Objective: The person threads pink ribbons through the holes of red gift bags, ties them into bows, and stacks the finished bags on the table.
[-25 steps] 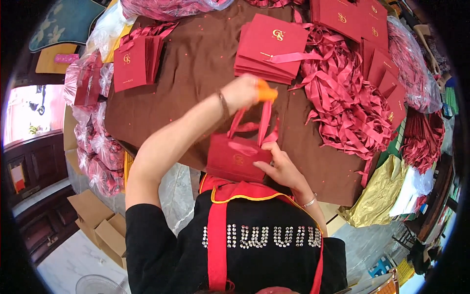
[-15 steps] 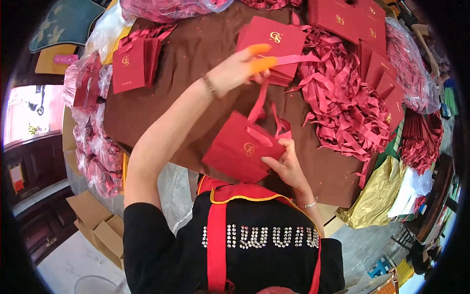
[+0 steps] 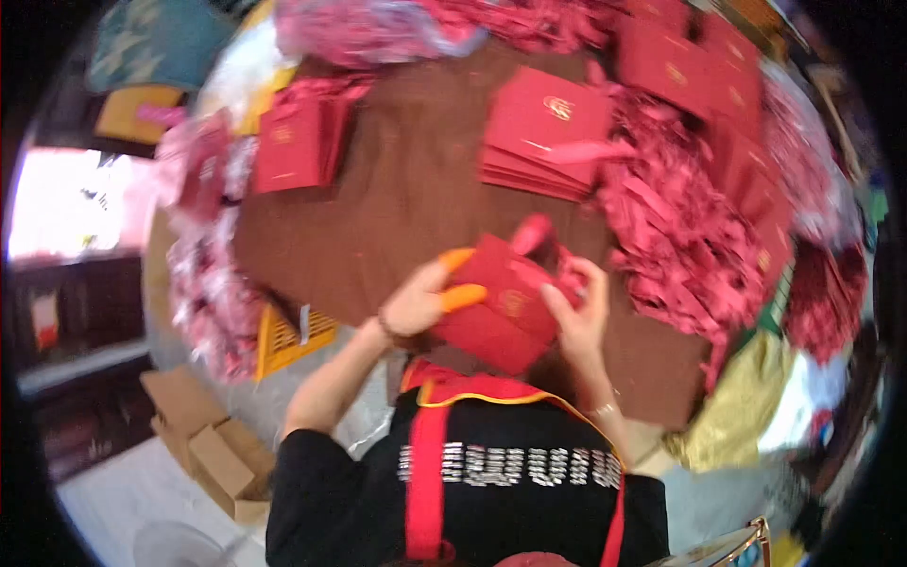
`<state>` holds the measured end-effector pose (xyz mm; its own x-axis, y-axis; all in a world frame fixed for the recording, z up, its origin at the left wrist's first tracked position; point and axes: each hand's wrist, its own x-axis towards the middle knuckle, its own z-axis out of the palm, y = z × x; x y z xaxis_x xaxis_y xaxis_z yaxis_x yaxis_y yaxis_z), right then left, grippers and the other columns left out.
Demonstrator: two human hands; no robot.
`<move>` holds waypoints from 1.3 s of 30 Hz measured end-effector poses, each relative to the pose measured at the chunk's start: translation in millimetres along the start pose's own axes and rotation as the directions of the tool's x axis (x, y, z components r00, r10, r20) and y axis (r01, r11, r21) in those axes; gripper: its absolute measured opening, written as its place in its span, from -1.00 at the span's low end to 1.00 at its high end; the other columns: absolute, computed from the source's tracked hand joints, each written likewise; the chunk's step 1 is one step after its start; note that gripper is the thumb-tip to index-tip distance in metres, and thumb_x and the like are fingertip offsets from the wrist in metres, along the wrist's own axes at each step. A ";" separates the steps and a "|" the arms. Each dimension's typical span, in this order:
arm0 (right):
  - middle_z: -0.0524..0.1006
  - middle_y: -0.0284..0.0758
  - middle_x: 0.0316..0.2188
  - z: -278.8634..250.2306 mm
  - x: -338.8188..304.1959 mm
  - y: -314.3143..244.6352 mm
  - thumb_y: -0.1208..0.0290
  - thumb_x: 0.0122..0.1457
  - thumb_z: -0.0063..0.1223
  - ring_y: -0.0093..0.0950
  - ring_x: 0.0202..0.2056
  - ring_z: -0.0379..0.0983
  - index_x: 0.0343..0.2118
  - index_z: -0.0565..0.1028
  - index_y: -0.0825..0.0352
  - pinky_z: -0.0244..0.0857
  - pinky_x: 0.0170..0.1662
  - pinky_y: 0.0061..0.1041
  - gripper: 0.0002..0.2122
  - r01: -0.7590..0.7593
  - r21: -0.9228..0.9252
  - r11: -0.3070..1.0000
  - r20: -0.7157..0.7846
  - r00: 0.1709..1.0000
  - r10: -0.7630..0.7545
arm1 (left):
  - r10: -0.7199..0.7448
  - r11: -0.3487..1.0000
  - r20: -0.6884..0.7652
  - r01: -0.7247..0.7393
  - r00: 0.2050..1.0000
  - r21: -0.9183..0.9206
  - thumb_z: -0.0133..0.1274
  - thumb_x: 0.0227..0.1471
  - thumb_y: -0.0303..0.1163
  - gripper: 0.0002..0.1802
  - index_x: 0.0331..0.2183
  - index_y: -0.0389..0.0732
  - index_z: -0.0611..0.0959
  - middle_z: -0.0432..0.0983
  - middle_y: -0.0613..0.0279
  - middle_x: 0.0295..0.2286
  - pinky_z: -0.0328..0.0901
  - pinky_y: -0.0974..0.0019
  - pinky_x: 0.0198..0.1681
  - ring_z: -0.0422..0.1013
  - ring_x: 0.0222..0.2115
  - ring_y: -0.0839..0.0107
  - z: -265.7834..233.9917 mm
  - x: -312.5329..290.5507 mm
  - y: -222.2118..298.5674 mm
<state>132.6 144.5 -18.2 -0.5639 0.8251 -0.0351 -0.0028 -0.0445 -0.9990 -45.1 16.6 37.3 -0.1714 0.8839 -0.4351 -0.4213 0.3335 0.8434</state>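
A small red paper gift bag (image 3: 505,326) with a gold emblem is held tilted at the table's near edge. My left hand (image 3: 425,298), with orange covers on two fingers, is closed on the bag's left side. My right hand (image 3: 583,307) grips its right upper edge, thumb on the front. A looped red ribbon handle (image 3: 535,234) rises from the bag's top. Beyond it lies a stack of flat red bags (image 3: 548,118), with a loose ribbon strip across the top one. The picture is slightly blurred.
A tangled heap of red ribbons (image 3: 675,246) lies right of the stack on the brown tablecloth (image 3: 397,142). More red bags stand at the left (image 3: 293,142) and lie at the far right (image 3: 675,71). Plastic-wrapped bundles (image 3: 368,33) line the far edge; a cardboard box (image 3: 213,444) sits lower left.
My left hand has come down from the flat stack and taken hold of the bag's left side. The ribbon strip it held now lies on the stack. The whole view has shifted slightly.
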 end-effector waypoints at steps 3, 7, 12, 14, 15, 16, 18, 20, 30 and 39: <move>0.35 -0.39 -0.18 -3.6 -1.1 4.7 0.59 -0.02 0.15 -0.58 -0.15 0.27 -0.11 0.33 0.36 0.16 -0.04 -0.57 -0.62 -0.052 0.112 0.992 -0.064 0.996 0.060 | 0.102 0.993 0.085 -0.107 0.991 0.051 0.07 -0.02 -0.52 -0.37 0.09 -0.32 0.23 0.35 0.24 -0.06 0.21 0.38 0.01 0.29 -0.07 0.49 -10.5 -0.2 -16.0; 0.35 -0.41 -0.20 -0.6 -4.0 14.6 0.58 0.00 0.13 -0.61 -0.19 0.25 -0.12 0.36 0.37 0.15 -0.05 -0.60 -0.65 -0.161 0.220 0.962 0.072 0.986 0.148 | 0.153 0.988 0.073 -0.151 0.986 -0.024 0.07 -0.03 -0.57 -0.35 0.10 -0.32 0.23 0.29 0.26 0.02 0.13 0.37 0.06 0.23 -0.01 0.51 -15.7 -21.5 -24.2; 0.32 -0.37 -0.07 25.4 -5.6 -5.0 0.66 0.06 -0.01 -0.64 -0.10 0.27 0.14 0.16 0.29 0.19 -0.04 -0.63 -0.46 -0.283 0.408 0.868 0.242 0.950 0.196 | 0.107 0.994 0.049 -0.108 0.993 0.009 0.06 -0.03 -0.53 -0.39 0.08 -0.34 0.28 0.32 0.18 0.00 0.17 0.37 0.04 0.26 -0.03 0.50 -25.8 -52.0 15.5; 0.38 -0.29 -0.10 28.3 -6.5 -3.2 0.58 0.11 -0.02 -0.58 -0.11 0.33 0.21 0.02 0.26 0.25 -0.09 -0.60 -0.40 -0.158 0.398 0.904 0.190 0.978 0.087 | 0.211 0.811 -0.046 -0.149 0.976 0.566 0.11 -0.05 -0.45 -0.42 0.03 -0.37 0.35 0.35 0.10 -0.02 0.18 0.35 0.02 0.28 -0.04 0.45 -42.6 -60.8 37.3; 0.42 -0.27 -0.15 21.8 -7.6 -4.5 0.52 0.14 -0.03 -0.55 -0.15 0.37 0.22 -0.02 0.26 0.29 -0.14 -0.59 -0.39 -0.238 0.388 0.890 0.301 0.946 0.122 | 0.284 0.795 -0.173 -0.131 0.943 0.592 0.12 -0.07 -0.42 -0.42 0.01 -0.38 0.37 0.36 0.06 -0.03 0.18 0.34 0.02 0.29 -0.03 0.41 -58.7 -69.9 49.7; 0.45 -0.24 -0.21 16.6 -8.3 -7.9 0.46 0.16 -0.03 -0.51 -0.20 0.41 0.23 -0.06 0.25 0.32 -0.19 -0.57 -0.38 -0.314 0.370 0.874 0.403 0.902 0.154 | 0.354 0.781 -0.288 -0.112 0.890 0.614 0.13 -0.08 -0.39 -0.42 -0.01 -0.39 0.39 0.37 0.03 -0.04 0.19 0.32 0.02 0.30 -0.03 0.37 -75.0 -79.6 67.2; 0.49 -0.24 -0.30 12.4 -7.7 -5.4 0.39 0.18 -0.04 -0.51 -0.32 0.45 0.21 -0.04 0.27 0.35 -0.28 -0.58 -0.41 -0.260 0.360 0.896 0.300 0.942 0.152 | 0.643 0.559 -0.411 -0.030 0.647 0.828 0.13 -0.12 -0.46 -0.44 -0.01 -0.32 0.42 0.42 0.03 -0.08 0.23 0.32 -0.03 0.37 -0.09 0.29 -100.4 -95.6 105.5; 0.49 -0.28 -0.32 -1.3 -7.1 16.3 0.40 0.19 -0.05 -0.56 -0.35 0.44 0.17 0.04 0.30 0.34 -0.30 -0.60 -0.48 -0.307 0.240 0.921 0.209 0.943 0.260 | 0.723 0.507 -0.487 0.102 0.490 0.856 0.05 -0.09 -0.56 -0.50 -0.02 -0.35 0.43 0.47 0.14 -0.14 0.29 0.37 -0.16 0.38 -0.17 0.45 -128.1 -91.0 139.1; 0.50 -0.32 -0.35 -8.4 -28.2 31.2 0.54 0.16 -0.04 -0.59 -0.30 0.42 -0.06 0.31 0.40 0.31 -0.19 -0.61 -0.72 -0.325 0.144 0.935 0.289 0.917 0.274 | 0.774 0.209 -0.510 0.610 0.375 0.765 -0.03 0.01 -0.18 -0.49 0.04 0.00 0.37 0.25 0.09 0.02 0.13 -0.16 -0.09 0.18 0.00 0.05 -222.7 35.2 56.9; 0.50 -0.35 -0.31 -8.0 -21.2 14.0 0.48 0.15 0.00 -0.60 -0.24 0.42 -0.08 0.37 0.38 0.29 -0.15 -0.63 -0.73 -0.301 0.035 0.953 0.261 0.923 0.282 | 0.807 0.045 -0.377 0.589 0.454 0.807 0.03 -0.05 -0.02 -0.43 -0.06 -0.17 0.46 0.39 0.03 -0.12 0.24 0.02 -0.10 0.32 -0.10 0.06 -243.8 49.4 77.1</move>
<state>151.2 130.9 -31.7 -0.7368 0.6025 -0.3069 0.1379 -0.3104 -0.9406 -303.2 6.0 4.0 -0.7536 0.5472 0.3641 0.5985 0.8003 0.0360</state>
